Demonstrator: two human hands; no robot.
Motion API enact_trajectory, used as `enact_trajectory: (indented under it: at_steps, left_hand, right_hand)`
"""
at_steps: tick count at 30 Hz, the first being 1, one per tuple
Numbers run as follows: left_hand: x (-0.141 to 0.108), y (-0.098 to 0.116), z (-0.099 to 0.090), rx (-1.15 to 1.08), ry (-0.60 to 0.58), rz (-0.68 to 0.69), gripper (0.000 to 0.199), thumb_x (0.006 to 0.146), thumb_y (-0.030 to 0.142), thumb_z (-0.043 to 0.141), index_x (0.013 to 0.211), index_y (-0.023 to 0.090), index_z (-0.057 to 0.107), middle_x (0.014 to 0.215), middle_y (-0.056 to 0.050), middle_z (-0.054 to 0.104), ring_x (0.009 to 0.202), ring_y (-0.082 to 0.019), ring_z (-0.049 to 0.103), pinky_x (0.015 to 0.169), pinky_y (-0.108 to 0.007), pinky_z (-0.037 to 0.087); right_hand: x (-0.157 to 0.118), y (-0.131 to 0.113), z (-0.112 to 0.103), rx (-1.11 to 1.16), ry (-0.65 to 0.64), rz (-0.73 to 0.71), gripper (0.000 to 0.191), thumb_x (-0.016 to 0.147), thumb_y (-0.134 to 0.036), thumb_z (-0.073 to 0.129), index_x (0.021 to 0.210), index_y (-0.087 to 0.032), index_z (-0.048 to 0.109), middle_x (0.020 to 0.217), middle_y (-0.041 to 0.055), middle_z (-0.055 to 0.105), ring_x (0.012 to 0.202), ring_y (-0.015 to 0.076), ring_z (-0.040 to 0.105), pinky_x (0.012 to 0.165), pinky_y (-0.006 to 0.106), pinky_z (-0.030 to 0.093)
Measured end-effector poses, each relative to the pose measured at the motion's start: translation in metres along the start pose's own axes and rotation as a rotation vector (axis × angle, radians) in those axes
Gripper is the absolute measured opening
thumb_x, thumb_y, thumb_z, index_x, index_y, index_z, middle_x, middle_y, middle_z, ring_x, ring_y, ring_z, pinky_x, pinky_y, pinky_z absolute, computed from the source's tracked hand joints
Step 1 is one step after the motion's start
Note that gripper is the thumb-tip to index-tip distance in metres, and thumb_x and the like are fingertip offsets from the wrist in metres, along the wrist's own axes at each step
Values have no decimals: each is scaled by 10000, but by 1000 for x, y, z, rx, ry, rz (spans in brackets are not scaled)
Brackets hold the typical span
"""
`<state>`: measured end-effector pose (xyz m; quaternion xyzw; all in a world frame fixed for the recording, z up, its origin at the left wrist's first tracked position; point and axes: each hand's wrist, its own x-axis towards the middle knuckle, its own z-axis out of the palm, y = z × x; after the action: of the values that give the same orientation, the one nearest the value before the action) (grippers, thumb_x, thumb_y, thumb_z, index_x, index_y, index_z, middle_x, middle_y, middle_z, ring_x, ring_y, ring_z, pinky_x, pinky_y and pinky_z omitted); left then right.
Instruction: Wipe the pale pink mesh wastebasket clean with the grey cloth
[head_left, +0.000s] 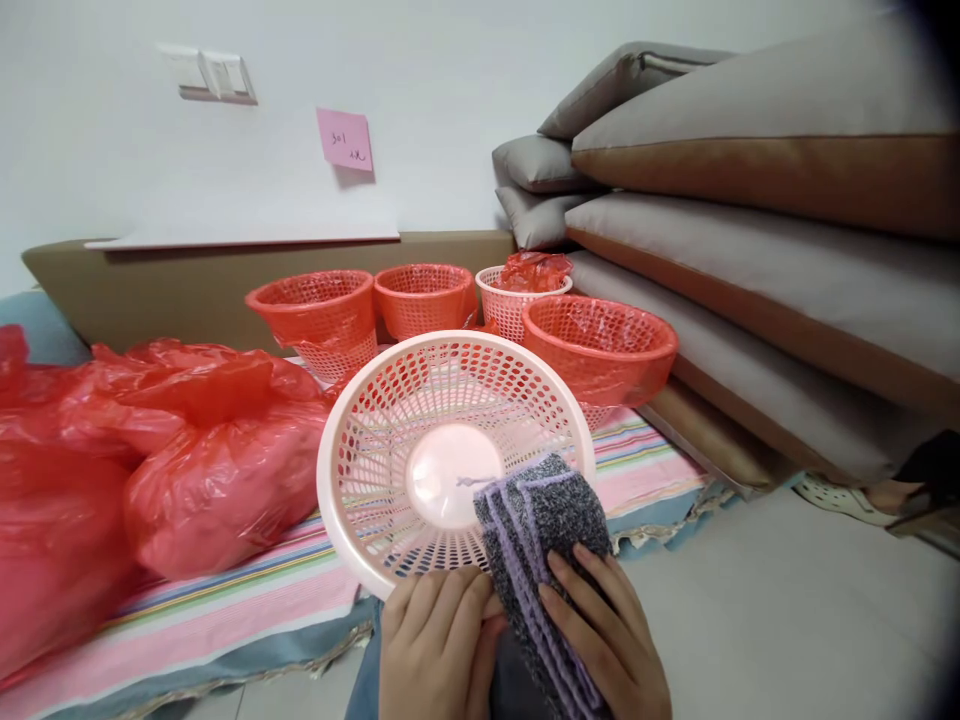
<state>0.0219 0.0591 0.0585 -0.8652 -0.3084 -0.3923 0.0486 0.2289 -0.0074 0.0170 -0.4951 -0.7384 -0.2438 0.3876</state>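
the hands (439,640) are bare and the legwear (364,675) is blue.

Bags (225,490) lie left of the basket (450,450), stacked cushions (765,250) right.

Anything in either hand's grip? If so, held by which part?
Left hand: the pale pink basket, by its near rim. Right hand: the folded grey cloth, by its right side, fingers over the face.

pale pink round plastic basket (439,468), perforated sides, solid base, wide mouth tilted toward the camera, speckled dark grey cloth (521,535), purple edging, folded in layers, slanting across the basket's near right rim
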Motion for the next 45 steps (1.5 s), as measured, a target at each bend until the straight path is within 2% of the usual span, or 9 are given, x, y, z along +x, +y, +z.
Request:
enact_trajectory:
  at_steps: [7, 17, 27, 32, 34, 36, 39, 41, 45]
  left_hand:
    - [-1, -9, -9, -68, -64, 13, 228, 929, 152, 559, 1134, 221, 632, 1009, 8, 733, 911, -165, 619, 876, -294, 367]
    - [-5, -14, -6, -147, 11, -90, 103, 942, 204, 568, 1009, 237, 639, 896, 1, 705, 818, -181, 583, 801, -340, 347]
    - [3, -13, -7, -71, -31, -25, 103, 934, 191, 592, 1027, 224, 620, 907, 11, 707, 815, -178, 577, 801, -324, 349]
    - [10, -16, -10, -101, -37, -43, 69, 957, 234, 572, 989, 223, 632, 870, 13, 690, 809, -176, 569, 801, -320, 349]
    - [12, -17, -11, -102, -35, -43, 72, 961, 241, 572, 993, 225, 635, 864, 13, 691, 816, -175, 576, 804, -318, 353]
    - [14, -18, -12, -94, -45, -31, 73, 960, 245, 580, 1003, 227, 636, 862, 11, 692, 819, -176, 579, 800, -318, 358]
    - [17, -19, -12, -87, -30, -39, 85, 967, 259, 566, 971, 219, 641, 833, 8, 683, 795, -177, 567, 778, -319, 361]
    - [18, -18, -11, -91, -7, -53, 110, 974, 265, 552, 946, 213, 645, 811, 9, 674, 776, -174, 555, 767, -318, 361]
    - [19, -12, -9, -104, 8, -53, 130, 980, 281, 547, 953, 211, 653, 814, 13, 677, 786, -172, 555, 782, -314, 364]
  right_hand:
    - [22, 12, -13, 130, -60, 88, 491, 969, -245, 377, 1441, -162, 486, 1413, 142, 577, 1429, 340, 398, 1114, 581, 398]
    - [56, 40, -15, 276, 13, 230, 475, 916, -167, 513, 1388, -216, 519, 1362, 122, 615, 1397, 327, 442, 1100, 580, 425]
    - [41, 13, -29, 224, -265, -3, 544, 879, -228, 433, 1420, -202, 487, 1445, 59, 564, 1446, 256, 381, 1218, 501, 214]
    - [38, 14, -31, 223, -317, -60, 550, 886, -221, 468, 1436, -200, 471, 1481, 60, 528, 1466, 248, 344, 1222, 497, 209]
    - [40, 14, -32, 182, -339, -65, 568, 902, -298, 547, 1454, -199, 456, 1480, 77, 528, 1463, 265, 347, 1212, 507, 237]
    - [43, 14, -35, 155, -369, -72, 711, 885, -529, 612, 1481, -189, 428, 1477, 107, 528, 1447, 301, 369, 1192, 527, 275]
    - [49, 14, -41, 207, -389, -62, 941, 825, -831, 416, 1507, -182, 401, 1479, 128, 524, 1416, 339, 410, 1158, 539, 324]
    - [54, 13, -43, 246, -371, -16, 797, 905, -770, 326, 1475, -228, 454, 1456, 91, 554, 1390, 312, 447, 1125, 495, 366]
    - [71, 6, -38, 198, -264, 119, 333, 993, -386, 514, 1293, -272, 604, 1232, 43, 691, 1206, 247, 573, 989, 400, 434]
